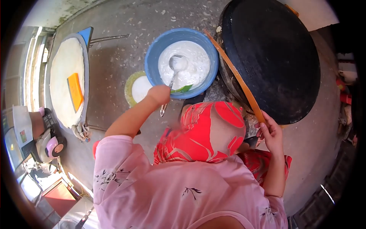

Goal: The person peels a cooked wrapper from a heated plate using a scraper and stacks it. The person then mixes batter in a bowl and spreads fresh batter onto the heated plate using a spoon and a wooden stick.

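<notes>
My left hand (pixel 159 95) is closed round the handle of a metal ladle (pixel 177 64), whose bowl rests in white batter (pixel 192 57) inside a blue basin (pixel 152 51). A green strip (pixel 184 89) lies at the basin's near edge, close to that hand. With its fingers bent round the near end, my right hand (pixel 268 128) grips a long, thin brown strip (pixel 238 76). The strip runs along the left rim of a large round black griddle (pixel 272 57).
Left of the basin stands a yellow-green bowl (pixel 129 89) of white contents. Farther left, a pale round sheet (pixel 61 84) on a stand carries an orange scraper (pixel 76 91). A cloth (pixel 81 132) hangs at its near edge. A pink-and-black object (pixel 52 147) stands lower left.
</notes>
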Available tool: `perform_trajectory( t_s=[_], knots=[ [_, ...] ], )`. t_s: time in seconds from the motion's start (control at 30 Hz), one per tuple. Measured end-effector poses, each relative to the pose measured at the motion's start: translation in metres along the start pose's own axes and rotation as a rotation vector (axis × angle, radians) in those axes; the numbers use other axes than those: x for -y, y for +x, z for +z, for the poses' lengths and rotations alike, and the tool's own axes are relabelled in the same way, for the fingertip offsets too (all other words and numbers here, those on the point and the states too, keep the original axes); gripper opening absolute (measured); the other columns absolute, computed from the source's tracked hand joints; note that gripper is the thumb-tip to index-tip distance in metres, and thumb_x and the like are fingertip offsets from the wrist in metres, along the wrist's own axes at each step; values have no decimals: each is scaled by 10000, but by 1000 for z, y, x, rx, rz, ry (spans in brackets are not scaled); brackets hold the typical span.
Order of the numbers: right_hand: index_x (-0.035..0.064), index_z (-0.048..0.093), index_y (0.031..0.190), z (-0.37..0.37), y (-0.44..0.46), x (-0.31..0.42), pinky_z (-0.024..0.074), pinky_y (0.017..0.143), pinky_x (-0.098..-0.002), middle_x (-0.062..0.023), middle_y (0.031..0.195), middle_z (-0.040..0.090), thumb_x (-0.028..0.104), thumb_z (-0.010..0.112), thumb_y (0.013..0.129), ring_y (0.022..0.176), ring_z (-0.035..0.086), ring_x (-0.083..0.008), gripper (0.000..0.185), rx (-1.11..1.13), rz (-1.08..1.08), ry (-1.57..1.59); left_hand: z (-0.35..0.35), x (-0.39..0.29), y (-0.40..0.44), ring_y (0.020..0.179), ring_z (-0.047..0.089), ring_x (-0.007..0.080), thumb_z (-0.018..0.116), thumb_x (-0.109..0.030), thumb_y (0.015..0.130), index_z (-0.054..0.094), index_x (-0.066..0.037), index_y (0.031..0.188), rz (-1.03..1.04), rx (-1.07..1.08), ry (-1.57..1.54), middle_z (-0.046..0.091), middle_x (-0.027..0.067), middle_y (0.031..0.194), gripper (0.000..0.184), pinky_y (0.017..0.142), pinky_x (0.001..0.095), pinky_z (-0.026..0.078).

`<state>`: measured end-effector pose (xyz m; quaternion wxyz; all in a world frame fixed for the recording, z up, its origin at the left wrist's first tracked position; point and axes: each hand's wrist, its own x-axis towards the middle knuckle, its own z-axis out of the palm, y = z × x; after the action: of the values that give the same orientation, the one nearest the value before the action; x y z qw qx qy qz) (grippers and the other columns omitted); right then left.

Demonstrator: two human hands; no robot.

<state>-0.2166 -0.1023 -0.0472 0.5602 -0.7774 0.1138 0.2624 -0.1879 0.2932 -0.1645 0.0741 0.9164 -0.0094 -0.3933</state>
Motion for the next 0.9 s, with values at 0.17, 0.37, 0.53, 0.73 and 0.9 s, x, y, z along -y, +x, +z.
perform_trajectory(
  t_s=[0.17, 0.37, 0.53, 0.73, 0.9],
  knots=[
    [71, 456, 1245, 2, 2, -1, 380, 500, -145, -1, 797, 594, 92, 501, 865, 581, 495, -30, 383, 22, -21, -1, 8, 13, -1, 777, 599, 329, 529, -98, 658, 642, -44, 766, 144, -101, -104, 616, 173, 760, 165, 675, 402, 481],
    [77, 466, 1237, 3, 6, 2, 392, 497, -154, -2, 789, 597, 80, 501, 863, 573, 493, -29, 376, 21, -7, -27, -24, 31, 4, 734, 601, 330, 531, -144, 673, 640, -47, 769, 36, -50, 265, 617, 165, 762, 175, 658, 415, 477],
    [90, 469, 1237, 3, 4, 1, 395, 495, -157, -3, 795, 600, 78, 506, 859, 570, 492, -30, 379, 31, -32, -25, -13, 63, 11, 781, 614, 308, 531, -119, 683, 651, -59, 807, 150, 12, 235, 629, 145, 819, 182, 660, 387, 497],
    [93, 467, 1239, 4, 5, 3, 394, 501, -158, -3, 802, 601, 86, 509, 859, 581, 499, -33, 383, 37, -16, -27, -48, 60, 31, 797, 622, 287, 541, -100, 690, 662, -109, 808, -60, -46, 529, 640, 103, 841, 169, 663, 375, 503],
    [94, 462, 1243, 3, 1, 6, 394, 505, -164, -8, 806, 603, 84, 503, 860, 583, 502, -37, 386, 41, -20, -28, -55, 53, 30, 808, 607, 298, 537, -107, 695, 656, -97, 826, -41, -49, 188, 624, 153, 830, 176, 700, 388, 486]
  ],
)
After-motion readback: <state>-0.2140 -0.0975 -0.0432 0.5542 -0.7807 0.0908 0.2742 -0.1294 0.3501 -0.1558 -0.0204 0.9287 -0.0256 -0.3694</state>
